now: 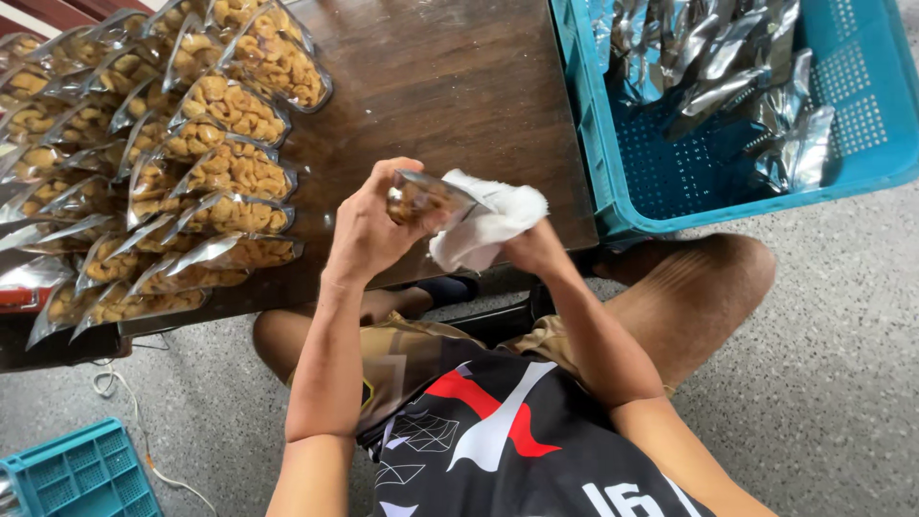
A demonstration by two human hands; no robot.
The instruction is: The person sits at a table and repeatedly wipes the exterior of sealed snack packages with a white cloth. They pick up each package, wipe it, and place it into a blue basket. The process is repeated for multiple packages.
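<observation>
Centre of frame: left hand (369,230) gripping a small clear pouch (426,198) w/ brownish snack pieces inside, fingers curled round its lower end, thumb pressed on the front. Pouch held tilted, above the near edge of the tabletop (450,86), not touching it.

Right hand (531,247) just right of the pouch, mostly hidden under a white cloth (483,228). Cloth bunched up and pressed against the pouch's right side & top edge. Right fingers closed on the cloth from below, as far as visible; exact finger spread can't be told, cloth covers them.

Upper left of frame: many filled pouches (230,172) laid in overlapping rows on the dark wooden tabletop, clear fronts up, silvery edges, same brownish pieces inside. Rows run from top edge down to lower left, well apart from the hands.

Upper right: blue plastic crate (670,182) w/ perforated floor, sitting just beside the tabletop's right edge, touching or nearly so. Inside, a loose heap of silver pouches (728,67), mostly toward the crate's top & right, backs up, so contents can't be told.

Lower left corner: part of a second blue crate (81,474) on the grey floor (842,383), w/ a pale cord (115,388) trailing near it.

Bottom centre: seated, knees spread either side of the hands, black shirt w/ red & white shapes, brownish shorts.
</observation>
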